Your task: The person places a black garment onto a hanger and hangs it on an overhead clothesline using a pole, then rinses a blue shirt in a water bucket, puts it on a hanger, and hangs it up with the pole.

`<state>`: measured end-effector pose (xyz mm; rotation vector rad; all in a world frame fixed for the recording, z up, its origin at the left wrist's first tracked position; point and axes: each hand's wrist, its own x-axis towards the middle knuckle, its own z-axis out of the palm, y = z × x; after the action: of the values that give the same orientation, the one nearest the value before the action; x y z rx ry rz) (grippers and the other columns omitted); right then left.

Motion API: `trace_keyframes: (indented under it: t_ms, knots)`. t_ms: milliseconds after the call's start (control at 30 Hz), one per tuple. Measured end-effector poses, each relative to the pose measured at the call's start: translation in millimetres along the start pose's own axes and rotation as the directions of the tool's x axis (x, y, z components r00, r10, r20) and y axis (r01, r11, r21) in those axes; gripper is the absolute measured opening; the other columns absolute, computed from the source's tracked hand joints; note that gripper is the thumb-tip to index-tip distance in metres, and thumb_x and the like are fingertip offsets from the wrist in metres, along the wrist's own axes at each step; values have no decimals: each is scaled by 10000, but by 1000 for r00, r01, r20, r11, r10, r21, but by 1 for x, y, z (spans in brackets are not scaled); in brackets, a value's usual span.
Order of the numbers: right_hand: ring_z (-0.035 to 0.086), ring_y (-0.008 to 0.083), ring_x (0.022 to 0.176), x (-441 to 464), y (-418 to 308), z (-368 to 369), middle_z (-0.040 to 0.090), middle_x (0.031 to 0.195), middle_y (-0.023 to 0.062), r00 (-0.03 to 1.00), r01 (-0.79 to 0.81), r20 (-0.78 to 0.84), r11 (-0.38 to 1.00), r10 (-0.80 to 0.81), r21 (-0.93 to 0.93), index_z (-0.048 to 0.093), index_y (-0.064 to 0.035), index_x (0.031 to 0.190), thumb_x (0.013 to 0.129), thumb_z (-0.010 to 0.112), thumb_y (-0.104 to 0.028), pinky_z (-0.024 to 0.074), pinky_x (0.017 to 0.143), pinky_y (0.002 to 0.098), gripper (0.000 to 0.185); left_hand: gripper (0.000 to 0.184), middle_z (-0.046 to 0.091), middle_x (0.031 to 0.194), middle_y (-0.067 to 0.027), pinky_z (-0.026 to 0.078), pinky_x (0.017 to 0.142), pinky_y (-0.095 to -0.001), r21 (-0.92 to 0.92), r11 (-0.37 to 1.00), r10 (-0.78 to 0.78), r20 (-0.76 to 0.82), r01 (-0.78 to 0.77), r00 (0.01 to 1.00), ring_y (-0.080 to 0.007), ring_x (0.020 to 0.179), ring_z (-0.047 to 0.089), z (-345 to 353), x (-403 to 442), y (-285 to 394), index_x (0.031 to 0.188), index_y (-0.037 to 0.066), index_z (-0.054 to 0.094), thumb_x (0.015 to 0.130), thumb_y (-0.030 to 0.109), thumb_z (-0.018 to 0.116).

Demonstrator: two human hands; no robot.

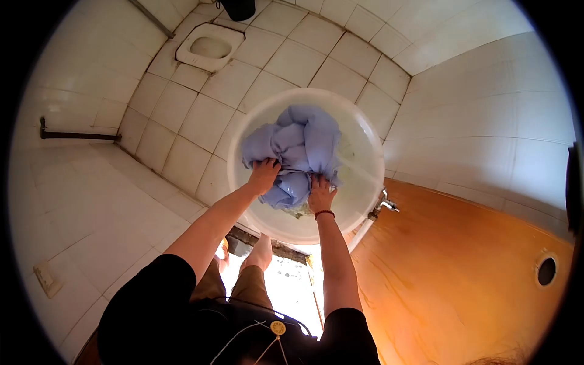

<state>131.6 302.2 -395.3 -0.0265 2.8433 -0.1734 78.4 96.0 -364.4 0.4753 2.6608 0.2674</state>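
A wet, bunched-up blue cloth [298, 146] lies in a large round whitish plastic tub [370, 131] with a little water. My left hand [264, 175] is closed on the cloth's near-left part, its fingertips bent into the folds. On the near-right edge of the cloth, my right hand [321, 193] grips the fabric, with its fingers slightly apart and the thumb side against the cloth. A dark red bracelet [325, 214] circles my right wrist. The folds hide the undersides of both hands' fingertips.
A metal tap [384, 205] stands just right of the tub, beside an orange-brown panel [450, 267] with a round hole. A squat toilet [210, 47] and a dark bucket [238, 8] are at the far left. White tiled walls flank the tiled floor [292, 58].
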Motion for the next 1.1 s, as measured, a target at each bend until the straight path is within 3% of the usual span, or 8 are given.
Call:
trace_keyframes:
  t_ms: [200, 300, 400, 467, 600, 700, 767, 1100]
  knots:
    - [361, 292, 1146, 21, 11, 75, 348, 1284, 115, 937, -91, 321, 982, 140, -164, 389, -170, 1223, 768, 458, -194, 261, 889, 575, 461, 442, 277, 1322, -134, 210, 1009, -345, -227, 973, -67, -50, 54, 997, -299, 1234, 224, 86, 15, -18, 1284, 109, 285, 858, 208, 351]
    - [288, 212, 1220, 18, 35, 149, 310, 1336, 34, 819, -32, 541, 957, 190, -287, 396, -187, 1245, 814, 385, -221, 163, 929, 604, 432, 486, 241, 1345, -125, 191, 1016, -324, -978, 198, -192, -100, -61, 976, -276, 1249, 199, 121, 22, -23, 1308, 99, 228, 857, 232, 351]
    - [280, 199, 1229, 5, 34, 133, 274, 1357, 1, 911, -324, 234, 941, 339, -101, 404, -172, 1244, 812, 400, -295, 161, 955, 573, 450, 430, 340, 1279, -129, 261, 975, -330, -688, 718, -189, -54, 101, 980, -273, 1199, 293, 133, 18, -32, 1254, 80, 318, 849, 217, 363]
    - [303, 200, 1213, 2, 16, 18, 306, 1339, 27, 771, -195, 603, 978, 202, -78, 423, -168, 1222, 784, 443, -301, 215, 972, 508, 458, 400, 406, 1236, -131, 307, 947, -334, -334, 924, -215, -47, 187, 976, -271, 1165, 355, 121, 15, -36, 1218, 68, 377, 843, 206, 371]
    - [534, 308, 918, -2, 29, -73, 578, 965, 155, 931, -307, 296, 895, 212, 324, 588, -107, 957, 760, 440, -231, 425, 785, 406, 276, 278, 563, 1011, -143, 425, 797, -363, -38, 996, -54, 404, 76, 913, -317, 972, 516, -33, 6, -16, 1045, 82, 512, 818, 169, 377]
    - [550, 354, 800, 1, 37, -137, 590, 806, 177, 990, -113, -38, 924, 136, 366, 595, -81, 884, 769, 431, -232, 437, 708, 420, 250, 174, 588, 791, -126, 431, 649, -363, -581, 754, 225, -210, -307, 951, -256, 744, 561, -96, -7, -13, 883, 73, 528, 760, 10, 422]
    - [551, 350, 763, -3, 30, -216, 587, 781, 163, 986, -24, -146, 931, 83, 364, 581, -81, 795, 778, 417, -248, 431, 677, 441, 234, 199, 580, 777, -128, 428, 654, -346, -659, 751, 60, -7, -50, 998, -245, 733, 553, -197, -29, 17, 902, 66, 529, 753, 0, 416]
    - [536, 396, 695, -85, 21, -538, 554, 721, 225, 721, 191, -692, 956, 17, 222, 542, -44, 888, 808, 436, -194, 424, 586, 439, 200, 190, 562, 748, -107, 417, 660, -287, -185, 772, 397, -607, -609, 688, -160, 708, 517, -488, -117, 86, 982, 17, 518, 832, 107, 443]
